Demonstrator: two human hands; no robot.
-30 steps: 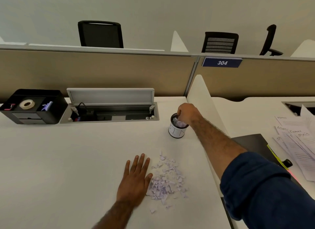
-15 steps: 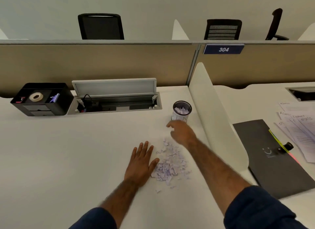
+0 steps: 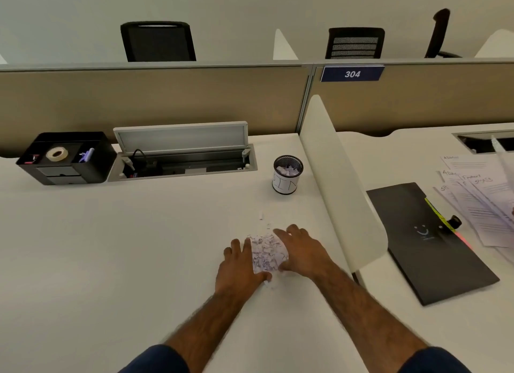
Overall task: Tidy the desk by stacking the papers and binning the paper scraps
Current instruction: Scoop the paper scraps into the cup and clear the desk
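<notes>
A heap of pale paper scraps (image 3: 267,254) is lying just below the centre of the frame on the white desk (image 3: 111,261), and a person's two hands are bracketing it. The left hand (image 3: 239,264) is pressing against its left edge and the right hand (image 3: 303,251) against its right, both with fingers extended and neither gripping anything. A few stray bits (image 3: 261,214) are sitting just above the heap. Further up, a small mesh bin (image 3: 285,183) is standing upright, holding more scraps, beside the white divider (image 3: 339,183). Beyond the divider, at the right edge, loose papers (image 3: 484,203) are fanning out next to a black folder (image 3: 428,242). At the upper left, a black organiser (image 3: 91,167) is holding a roll of tape (image 3: 57,153).
</notes>
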